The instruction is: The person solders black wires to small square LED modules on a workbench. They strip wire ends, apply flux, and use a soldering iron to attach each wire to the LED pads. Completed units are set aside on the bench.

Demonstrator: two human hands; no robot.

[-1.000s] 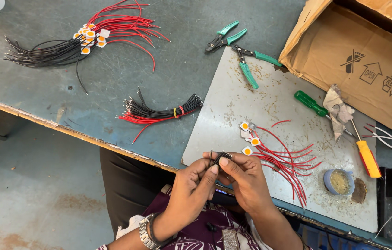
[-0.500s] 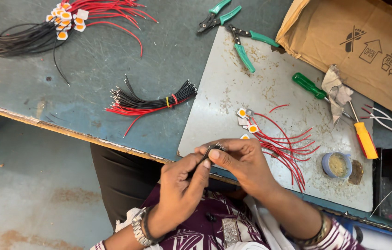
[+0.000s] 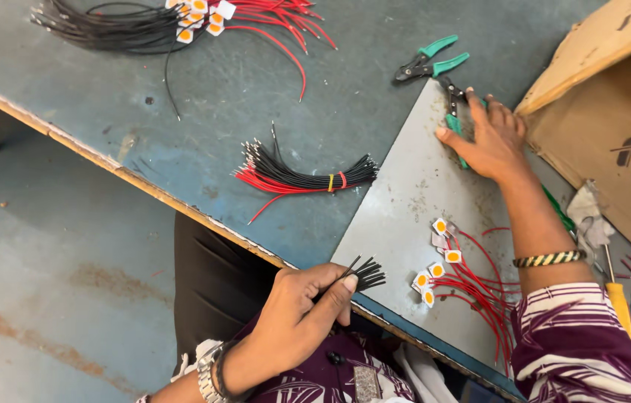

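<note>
Black wires [image 3: 364,274] are pinched in the left hand [image 3: 297,313]. Green-handled pliers [image 3: 456,123] are touched by the right hand [image 3: 488,138]. A yellow-and-black striped bangle [image 3: 550,259] and a maroon-and-white striped sleeve [image 3: 576,347] are worn.

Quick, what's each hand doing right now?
Left hand: closed on black wires.
Right hand: fingers spread, resting on green-handled cutters, not yet gripped.
</note>
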